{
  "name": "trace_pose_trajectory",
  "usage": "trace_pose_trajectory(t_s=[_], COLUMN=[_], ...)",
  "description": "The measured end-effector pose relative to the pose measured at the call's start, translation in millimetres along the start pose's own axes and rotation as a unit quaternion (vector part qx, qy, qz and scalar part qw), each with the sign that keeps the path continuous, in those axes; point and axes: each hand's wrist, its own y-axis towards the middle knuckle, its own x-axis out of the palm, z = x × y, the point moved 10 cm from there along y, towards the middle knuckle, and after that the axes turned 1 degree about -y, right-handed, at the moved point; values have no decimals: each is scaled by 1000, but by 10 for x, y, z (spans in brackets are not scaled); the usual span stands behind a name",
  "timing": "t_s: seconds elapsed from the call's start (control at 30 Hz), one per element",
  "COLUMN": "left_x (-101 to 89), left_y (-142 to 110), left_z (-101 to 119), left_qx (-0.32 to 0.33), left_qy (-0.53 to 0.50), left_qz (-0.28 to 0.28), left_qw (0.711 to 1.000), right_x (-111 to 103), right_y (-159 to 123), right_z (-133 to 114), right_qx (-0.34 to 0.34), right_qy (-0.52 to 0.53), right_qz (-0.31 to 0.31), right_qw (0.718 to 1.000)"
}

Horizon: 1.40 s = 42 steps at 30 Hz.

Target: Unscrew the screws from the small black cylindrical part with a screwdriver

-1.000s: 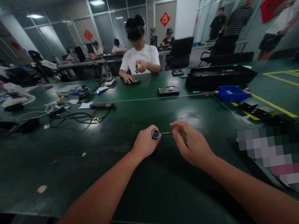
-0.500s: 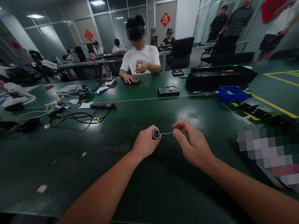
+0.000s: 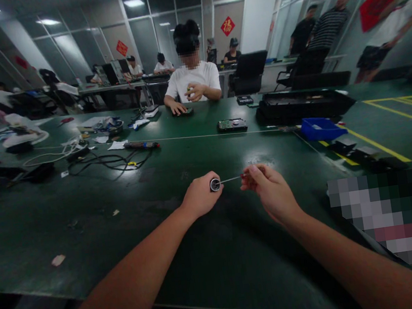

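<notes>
My left hand (image 3: 200,196) is closed around a small dark round part (image 3: 215,184) with a silvery face, held just above the green table (image 3: 124,227). A thin metal shaft of a small screwdriver (image 3: 232,178) runs from that part to my right hand (image 3: 268,189), whose fingers pinch the handle end. Both hands hover over the middle of the table, close together.
A person in a white shirt (image 3: 193,82) sits across the table, hands at a small device. A hard drive (image 3: 232,125), a blue bin (image 3: 320,128), a long black case (image 3: 300,104) and tangled cables (image 3: 107,163) lie further back. Other people sit and stand around the room.
My right hand has drawn slightly to the right and up, so more of the thin shaft shows between the hands. My left hand has stayed in place.
</notes>
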Motion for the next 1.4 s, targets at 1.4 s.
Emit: trace_pose_trajectory(t_s=[1.4], left_x=[68], left_y=[-14], left_z=[-66], left_qx=[-26], left_qy=[-3], left_qz=[-13], left_qw=[1000], right_x=[336], right_y=[-137], right_z=[48], right_qx=[-67], right_qy=[-520], right_qz=[-222], right_qw=[822])
